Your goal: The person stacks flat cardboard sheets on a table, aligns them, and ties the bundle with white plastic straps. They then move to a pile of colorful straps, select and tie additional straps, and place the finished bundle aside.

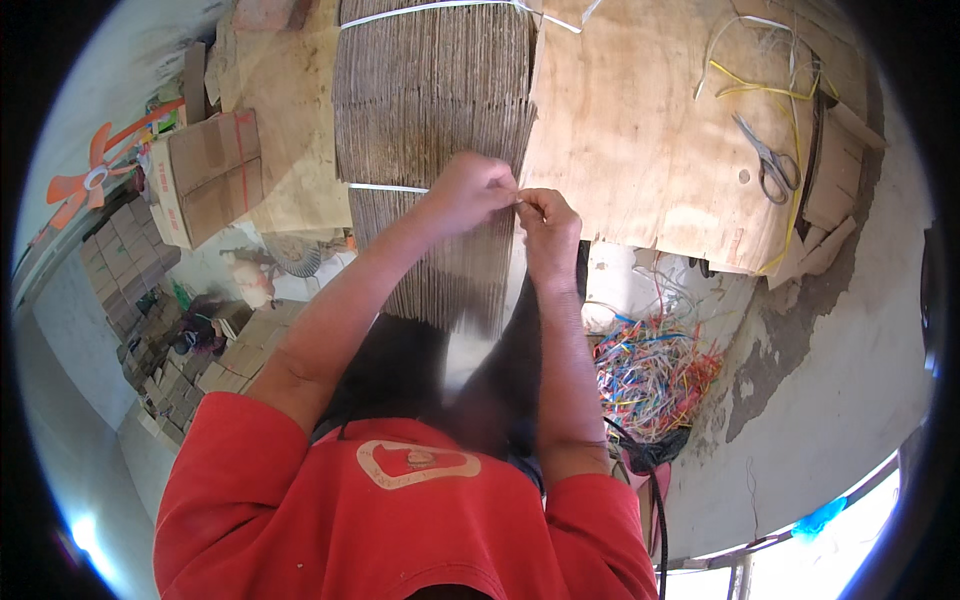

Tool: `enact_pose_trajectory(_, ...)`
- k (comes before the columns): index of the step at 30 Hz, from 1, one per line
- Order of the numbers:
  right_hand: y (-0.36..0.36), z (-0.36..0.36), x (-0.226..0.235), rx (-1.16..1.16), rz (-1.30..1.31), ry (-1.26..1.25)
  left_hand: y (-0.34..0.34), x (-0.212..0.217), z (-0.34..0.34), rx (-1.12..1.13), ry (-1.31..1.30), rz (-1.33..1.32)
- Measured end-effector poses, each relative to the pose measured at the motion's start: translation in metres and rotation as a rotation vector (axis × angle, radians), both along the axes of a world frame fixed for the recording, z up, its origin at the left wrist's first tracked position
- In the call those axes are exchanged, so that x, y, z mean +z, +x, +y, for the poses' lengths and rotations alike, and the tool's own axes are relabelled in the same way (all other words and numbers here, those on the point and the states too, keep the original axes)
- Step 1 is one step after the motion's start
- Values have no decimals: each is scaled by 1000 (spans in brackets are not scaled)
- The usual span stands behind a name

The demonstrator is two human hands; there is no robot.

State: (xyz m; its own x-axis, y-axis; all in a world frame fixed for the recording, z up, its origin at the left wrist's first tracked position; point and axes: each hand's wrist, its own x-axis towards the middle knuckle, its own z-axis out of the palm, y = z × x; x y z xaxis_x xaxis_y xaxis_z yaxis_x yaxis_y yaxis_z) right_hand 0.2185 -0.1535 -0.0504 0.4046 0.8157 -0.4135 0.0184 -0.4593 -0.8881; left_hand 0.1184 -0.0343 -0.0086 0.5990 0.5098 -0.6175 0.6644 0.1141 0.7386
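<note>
A long stack of flat cardboard pieces [430, 120] lies on the wooden table, its near end jutting past the edge toward me. One white strap [400, 14] crosses its far end. Another white strap [388, 188] runs over the nearer part and reaches my hands. My left hand [472, 188] is closed, thumb and fingers pinched together over the stack's right side. Right beside it, my right hand [549, 228] pinches too, and the fingertips of both hands meet on the white strap. The strap's ends are mostly hidden by my fingers.
Scissors [768, 160] lie on the plywood tabletop [640, 130] at right, near yellow strapping [760, 88]. A heap of coloured strap scraps [655, 380] sits on the floor below. To the left are a cardboard box [208, 175] and an orange fan [92, 180].
</note>
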Motion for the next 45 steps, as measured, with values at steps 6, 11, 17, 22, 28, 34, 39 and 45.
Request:
enact_pose_trajectory(6, 39, 11, 4, 145, 850, -268, -4, -7, -7, -100, 202, -49)
enact_pose_trajectory(11, 10, 1, 5, 56, 80, 84, -1, 2, -7, -37, 142, -5)
enact_pose_trajectory(17, -2, -1, 12, 23, -369, 257, -2, 4, -7, -1, 117, -34)
enact_pose_trajectory(22, -10, 1, 11, -64, -353, 197, -2, 0, -7, 0, 106, -44)
enact_pose_trajectory(28, -14, -2, -1, -259, 9, 49, -2, -3, -7, -13, 128, -60)
enact_pose_trajectory(34, 25, 5, 4, 116, 510, -240, -3, -5, -8, -36, 151, -36)
enact_pose_trajectory(39, 39, 13, 7, 146, 728, -212, -5, -8, -9, -124, 295, -67)
enact_pose_trajectory(45, 17, 13, 2, -42, 465, -236, -5, -9, -9, -224, 361, -10)
